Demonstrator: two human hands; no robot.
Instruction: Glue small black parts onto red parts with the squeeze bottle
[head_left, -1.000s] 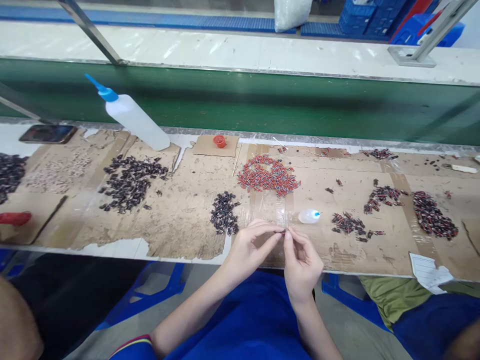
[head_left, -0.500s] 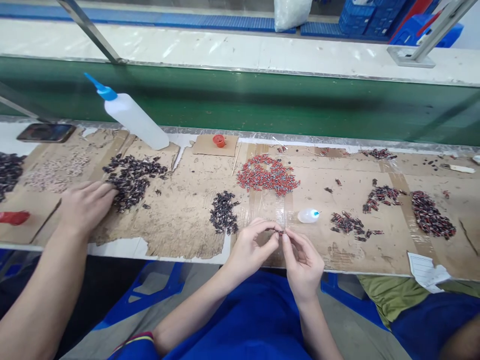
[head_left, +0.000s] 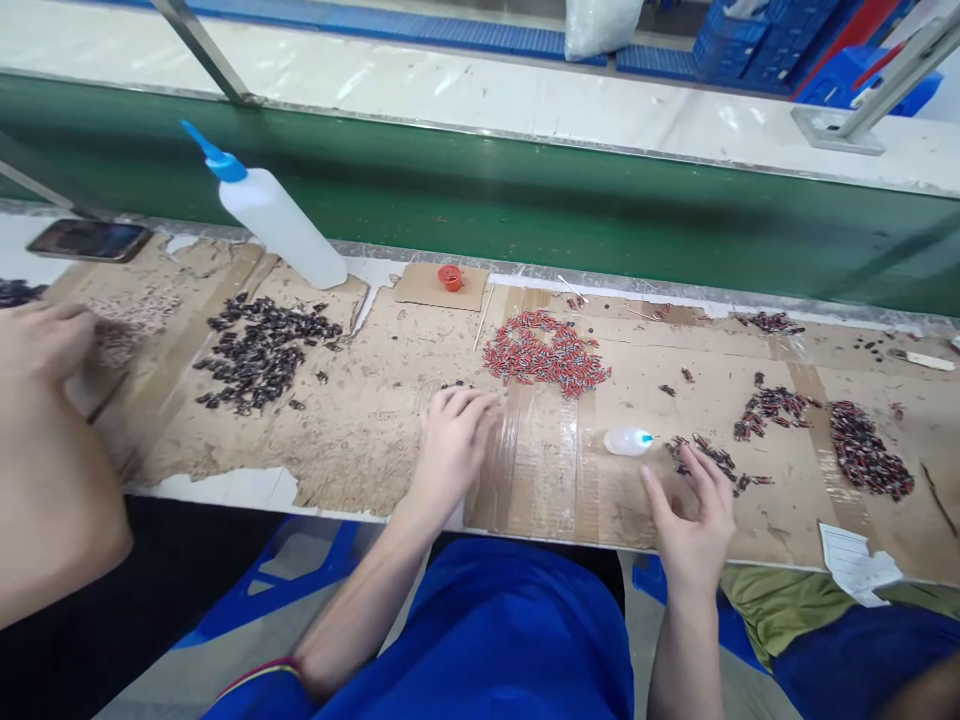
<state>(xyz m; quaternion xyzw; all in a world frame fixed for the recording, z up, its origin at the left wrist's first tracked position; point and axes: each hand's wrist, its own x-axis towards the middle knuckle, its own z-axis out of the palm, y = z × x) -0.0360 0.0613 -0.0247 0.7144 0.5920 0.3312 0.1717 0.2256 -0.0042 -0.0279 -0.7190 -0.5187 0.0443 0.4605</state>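
My left hand [head_left: 452, 440] is over a small pile of black parts [head_left: 454, 384], hiding most of it. Its fingers are bent and drawn together, and whatever they grip is out of sight. My right hand [head_left: 696, 520] reaches to a pile of small red-and-black parts [head_left: 712, 455], thumb and fingers apart, with nothing visible between them. Just left of that pile lies a small white bottle with a blue tip [head_left: 628, 441]. Beyond my hands, a wide pile of small red parts with pale ends [head_left: 544, 350] is spread on the cardboard [head_left: 375, 430].
A co-worker's arm [head_left: 52, 440] comes in at left, near pale pink bits [head_left: 142, 310] and black parts [head_left: 262, 350]. A large white bottle [head_left: 289, 230] leans behind. Also present are a phone [head_left: 90, 240], a red cap [head_left: 450, 277] and further red-and-black piles [head_left: 870, 450] at right.
My hands, earlier together holding a tiny part, have separated: the left went to the black pile, the right to the red-and-black pile. The co-worker's hand moved left. The view shifted slightly.
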